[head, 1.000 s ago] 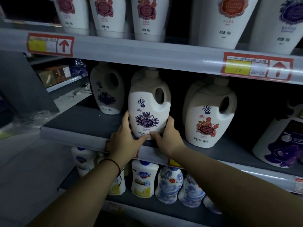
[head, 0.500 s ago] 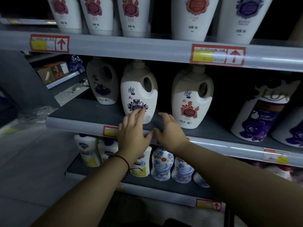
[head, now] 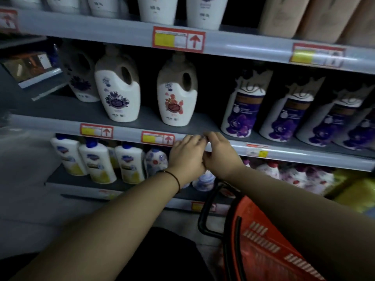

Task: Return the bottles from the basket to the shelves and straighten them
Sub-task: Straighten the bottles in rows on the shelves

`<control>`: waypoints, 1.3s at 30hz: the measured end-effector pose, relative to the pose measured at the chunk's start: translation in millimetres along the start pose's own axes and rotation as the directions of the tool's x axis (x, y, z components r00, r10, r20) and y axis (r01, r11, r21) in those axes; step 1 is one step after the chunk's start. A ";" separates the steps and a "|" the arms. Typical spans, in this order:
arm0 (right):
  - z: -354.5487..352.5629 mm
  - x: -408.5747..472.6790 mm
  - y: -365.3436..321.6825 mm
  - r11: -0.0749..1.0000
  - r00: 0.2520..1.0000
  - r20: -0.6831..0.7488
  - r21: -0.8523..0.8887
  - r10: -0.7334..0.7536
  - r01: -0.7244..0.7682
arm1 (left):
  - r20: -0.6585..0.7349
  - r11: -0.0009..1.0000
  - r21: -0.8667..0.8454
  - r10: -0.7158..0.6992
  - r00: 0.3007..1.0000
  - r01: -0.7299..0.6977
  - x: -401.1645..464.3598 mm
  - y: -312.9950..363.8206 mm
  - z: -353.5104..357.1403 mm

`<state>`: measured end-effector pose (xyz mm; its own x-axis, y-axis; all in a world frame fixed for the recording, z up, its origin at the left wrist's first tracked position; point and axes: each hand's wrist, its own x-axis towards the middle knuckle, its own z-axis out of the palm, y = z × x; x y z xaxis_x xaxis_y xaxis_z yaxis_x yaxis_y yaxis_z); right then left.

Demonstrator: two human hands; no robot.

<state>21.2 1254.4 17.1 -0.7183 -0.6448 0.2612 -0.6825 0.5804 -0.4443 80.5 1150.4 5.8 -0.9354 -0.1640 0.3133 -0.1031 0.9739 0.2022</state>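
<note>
**Free room and obstructions at the middle shelf**

On the middle shelf (head: 150, 118), a bare strip of board lies in front of the purple-flower jug (head: 118, 94) and the red-flower jug (head: 176, 96), and an open gap separates the two. A wider dark gap stands between the red-flower jug and the first Lux bottle (head: 242, 110). The Lux bottles to its right stand close together, leaving only slits. Above, the upper shelf edge (head: 233, 44) caps the jug tops closely. Both hands, left hand (head: 187, 157) and right hand (head: 220, 155), sit side by side, touching, before the middle shelf's front rail. Below right, the red basket (head: 261, 240) and its black handle (head: 207, 209) block the lower shelf front.
</note>
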 end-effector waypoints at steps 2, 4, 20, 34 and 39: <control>-13.8 -18.0 25.6 0.999 0.999 -0.003 -0.011 0.043 -0.043 | 0.040 0.999 0.014 0.049 0.998 -0.050 5.1 29.9 10.0; -24.6 -36.6 53.9 0.996 0.996 -0.003 -0.029 0.089 -0.089 | 0.084 0.995 0.013 0.096 0.992 -0.098 8.9 57.8 22.3; -33.4 -120.3 243.5 0.769 0.769 0.214 -0.411 0.603 -0.489 | 0.484 0.998 0.050 0.016 0.875 -0.046 20.4 132.0 157.2; -26.9 -97.7 233.7 0.715 0.668 0.326 -0.526 0.669 -0.459 | 0.379 0.991 -0.077 -0.076 0.922 0.113 8.2 127.9 160.5; -3.6 -67.2 242.6 0.851 0.764 0.381 -0.300 0.521 -0.431 | 0.292 0.971 -0.122 -0.164 0.942 0.206 27.4 105.7 183.5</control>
<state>-96.6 1440.2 -105.1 -0.8530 -0.3792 -0.3587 -0.3112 0.9211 -0.2338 -18.1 1277.6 -134.5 -0.9633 -0.2681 -0.0090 -0.2519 0.8926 0.3739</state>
